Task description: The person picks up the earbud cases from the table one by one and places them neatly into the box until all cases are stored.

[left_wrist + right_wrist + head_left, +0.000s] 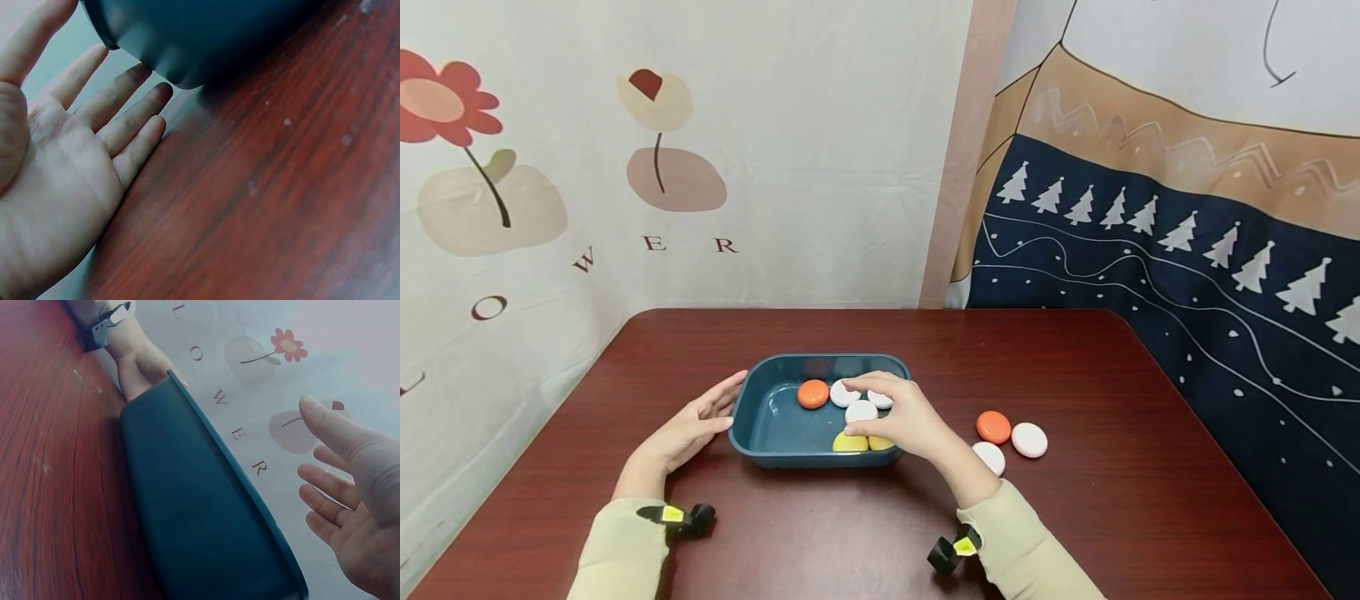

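A dark blue-green tray (782,459) stands on the table with an orange disc (812,394), several white discs (844,394) and yellow discs (850,442) inside, mostly toward its right half. My left hand (688,429) is at the tray's left end, fingers extended, thumb at the near side; in the left wrist view the fingertips lie right at the tray wall (181,44). Over the tray's right end reaches my right hand (901,417), thumb and fingers spread apart. Nothing shows between them in the right wrist view. This hand partly covers some discs.
To the right of the tray, an orange disc (993,427) and a white disc (1029,440) lie on the brown table (1120,517). Another white disc (988,458) is partly behind the right forearm. Printed cloth (820,167) hangs behind the table.
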`<move>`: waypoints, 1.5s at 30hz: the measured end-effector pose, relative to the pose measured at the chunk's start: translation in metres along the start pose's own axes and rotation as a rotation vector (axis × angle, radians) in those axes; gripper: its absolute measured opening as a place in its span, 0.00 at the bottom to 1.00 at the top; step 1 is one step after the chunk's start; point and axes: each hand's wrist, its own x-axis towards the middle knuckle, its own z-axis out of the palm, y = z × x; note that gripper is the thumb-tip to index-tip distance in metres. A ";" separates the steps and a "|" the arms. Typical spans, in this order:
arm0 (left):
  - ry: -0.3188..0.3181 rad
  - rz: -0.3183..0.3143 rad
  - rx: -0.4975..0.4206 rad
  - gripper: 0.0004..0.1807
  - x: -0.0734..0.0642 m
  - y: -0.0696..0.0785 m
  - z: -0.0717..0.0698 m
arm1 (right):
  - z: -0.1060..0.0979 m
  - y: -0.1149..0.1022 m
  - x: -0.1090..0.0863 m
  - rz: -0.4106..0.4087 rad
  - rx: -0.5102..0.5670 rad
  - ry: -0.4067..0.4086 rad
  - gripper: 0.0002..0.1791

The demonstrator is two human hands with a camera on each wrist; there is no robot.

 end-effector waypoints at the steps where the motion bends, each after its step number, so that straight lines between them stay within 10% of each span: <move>1: -0.001 0.002 -0.002 0.38 0.000 0.000 0.000 | -0.002 0.000 -0.001 -0.004 -0.001 0.004 0.32; 45: 0.009 -0.008 0.009 0.38 0.000 -0.001 0.000 | -0.054 0.003 -0.046 0.021 -0.062 0.090 0.31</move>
